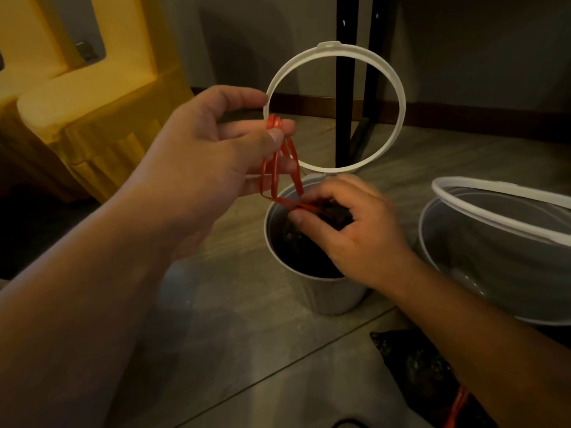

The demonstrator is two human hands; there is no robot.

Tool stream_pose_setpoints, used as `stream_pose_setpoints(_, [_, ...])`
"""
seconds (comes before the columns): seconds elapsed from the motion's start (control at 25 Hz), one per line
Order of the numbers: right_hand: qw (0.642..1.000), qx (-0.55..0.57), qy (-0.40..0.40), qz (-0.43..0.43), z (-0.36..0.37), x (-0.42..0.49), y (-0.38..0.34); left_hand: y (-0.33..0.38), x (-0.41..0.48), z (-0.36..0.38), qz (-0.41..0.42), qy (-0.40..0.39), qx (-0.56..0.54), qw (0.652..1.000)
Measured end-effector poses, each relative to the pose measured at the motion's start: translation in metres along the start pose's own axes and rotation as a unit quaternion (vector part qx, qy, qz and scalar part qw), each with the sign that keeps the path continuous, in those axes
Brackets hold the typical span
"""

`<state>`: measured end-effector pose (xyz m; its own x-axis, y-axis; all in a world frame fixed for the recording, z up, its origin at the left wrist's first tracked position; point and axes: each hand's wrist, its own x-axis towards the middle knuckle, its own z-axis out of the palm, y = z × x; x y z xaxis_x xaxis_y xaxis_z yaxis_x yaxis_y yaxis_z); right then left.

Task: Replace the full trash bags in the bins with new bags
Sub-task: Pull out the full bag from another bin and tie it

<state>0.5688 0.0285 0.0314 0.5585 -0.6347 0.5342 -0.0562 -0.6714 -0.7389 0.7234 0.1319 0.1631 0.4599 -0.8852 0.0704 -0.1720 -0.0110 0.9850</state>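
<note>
A small grey bin [327, 291] stands on the floor with a black trash bag [306, 251] inside it. Its white hinged rim ring [398, 88] is flipped up behind it. My left hand [216, 149] pinches the bag's red drawstring loops [278, 168] above the bin. My right hand [355, 230] sits at the bin's mouth, gripping the gathered top of the black bag where the red strings enter it. A second grey bin [494, 261] with a raised white ring [500, 208] is at the right.
Another black bag with a red drawstring [432, 378] lies on the floor at the lower right. A yellow-covered chair [92, 118] stands at the left. A black table leg [346, 118] rises behind the bin near the wall's dark baseboard.
</note>
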Motion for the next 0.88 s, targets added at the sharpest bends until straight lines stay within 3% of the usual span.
stream_pose_setpoints(0.08, [1.0, 0.004, -0.016, -0.026, -0.003, 0.003, -0.014, 0.0, -0.003, -0.009, -0.007, -0.031, -0.009, 0.999])
stream_pose_setpoints(0.2, [0.998, 0.054, 0.012, 0.007, -0.014, 0.005, -0.018, -0.002, -0.007, -0.018, -0.004, -0.038, -0.006, 0.999])
stream_pose_setpoints(0.36, [0.979, 0.169, 0.071, 0.091, -0.034, 0.01, -0.02, -0.01, -0.006, -0.028, -0.001, 0.044, -0.004, 0.999])
stream_pose_setpoints(0.48, [0.939, 0.256, 0.183, 0.138, -0.052, 0.018, -0.021, -0.019, -0.005, -0.033, -0.002, 0.075, 0.006, 0.997])
stream_pose_setpoints(0.56, [0.918, 0.3, 0.211, 0.153, -0.065, 0.02, -0.023, -0.025, -0.005, -0.035, 0.004, 0.104, 0.01, 0.995])
stream_pose_setpoints(0.72, [0.893, 0.368, 0.165, 0.197, -0.082, 0.021, -0.027, -0.036, -0.004, -0.048, -0.003, 0.181, 0.065, 0.981])
stream_pose_setpoints(0.88, [0.829, 0.503, 0.113, 0.217, -0.1, 0.019, -0.028, -0.051, -0.007, -0.066, -0.054, 0.209, 0.113, 0.97])
